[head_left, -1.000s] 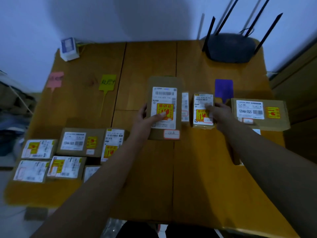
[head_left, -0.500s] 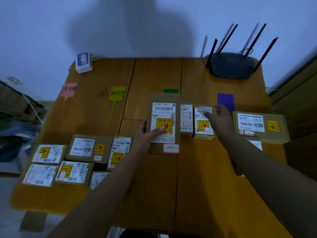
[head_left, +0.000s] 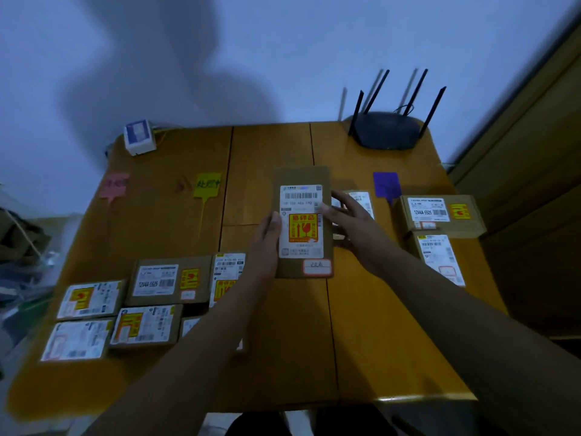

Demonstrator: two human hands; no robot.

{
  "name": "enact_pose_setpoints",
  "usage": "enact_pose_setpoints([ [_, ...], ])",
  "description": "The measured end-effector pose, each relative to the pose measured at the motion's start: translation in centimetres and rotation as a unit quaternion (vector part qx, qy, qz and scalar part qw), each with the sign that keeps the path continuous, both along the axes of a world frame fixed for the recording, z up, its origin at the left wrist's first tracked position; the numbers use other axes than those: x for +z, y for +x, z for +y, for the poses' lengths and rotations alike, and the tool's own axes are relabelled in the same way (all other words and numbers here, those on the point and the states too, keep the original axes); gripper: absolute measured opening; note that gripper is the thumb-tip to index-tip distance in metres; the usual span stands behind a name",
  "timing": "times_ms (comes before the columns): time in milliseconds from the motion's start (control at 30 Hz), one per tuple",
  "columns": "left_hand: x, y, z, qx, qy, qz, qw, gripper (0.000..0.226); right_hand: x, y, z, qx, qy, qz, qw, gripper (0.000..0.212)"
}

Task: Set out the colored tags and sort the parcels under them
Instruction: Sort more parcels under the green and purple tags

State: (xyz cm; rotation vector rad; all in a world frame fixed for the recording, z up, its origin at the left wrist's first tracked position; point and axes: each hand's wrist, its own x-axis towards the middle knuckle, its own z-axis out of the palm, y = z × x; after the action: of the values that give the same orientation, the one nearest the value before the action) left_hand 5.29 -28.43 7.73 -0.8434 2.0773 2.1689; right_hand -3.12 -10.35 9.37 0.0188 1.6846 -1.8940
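Cardboard parcel (head_left: 303, 221): flat, rectangular, plain brown board with a white shipping label and a yellow-and-red fragile sticker. It is at the middle of the wooden counter (head_left: 270, 341), between my two hands; I cannot tell whether it rests on the boards or is raised off them. Its long axis runs straight away from me, barcode end far, small red-bordered sticker near.

My left hand (head_left: 267, 237) takes the left long edge: the thumb lies on the top face beside the label and the other fingers are hidden past the edge, so I record a pinch. My right hand (head_left: 352, 228) reaches in from the right, fingers straight and close together, fingertips (head_left: 325, 209) resting on the label's right margin.

Across the far half lie a pink tag (head_left: 114, 185), a yellow-green tag (head_left: 207, 185) and a purple tag (head_left: 386, 184), thin cards with narrow stems. Smaller labelled boxes (head_left: 169, 280) cluster near left; two more (head_left: 438, 215) lie just below the purple tag.
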Motion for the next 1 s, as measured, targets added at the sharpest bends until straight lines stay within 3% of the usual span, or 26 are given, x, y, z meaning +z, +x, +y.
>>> enact_pose_setpoints([
  [167, -2.3, 3.5, 1.0, 0.01, -0.014, -0.014, 1.0, 0.049, -2.6, 3.6, 1.0, -0.047, 0.023, -0.027, 0.998, 0.035],
  [400, -7.0, 5.2, 3.2, -0.017, 0.055, -0.111, 0.992, 0.042, -8.9, 7.1, 3.4, -0.043, 0.131, -0.053, 0.989, 0.033],
  [600, -9.2, 3.0, 4.9, -0.026, 0.056, -0.141, 0.988, 0.037, -11.3, 5.6, 4.8, -0.055, 0.155, -0.085, 0.983, 0.022],
  [1000, -11.6, 0.8, 7.3, 0.032, 0.048, -0.148, 0.987, 0.05, -13.6, 1.9, 6.5, -0.032, 0.19, -0.122, 0.974, 0.007],
])
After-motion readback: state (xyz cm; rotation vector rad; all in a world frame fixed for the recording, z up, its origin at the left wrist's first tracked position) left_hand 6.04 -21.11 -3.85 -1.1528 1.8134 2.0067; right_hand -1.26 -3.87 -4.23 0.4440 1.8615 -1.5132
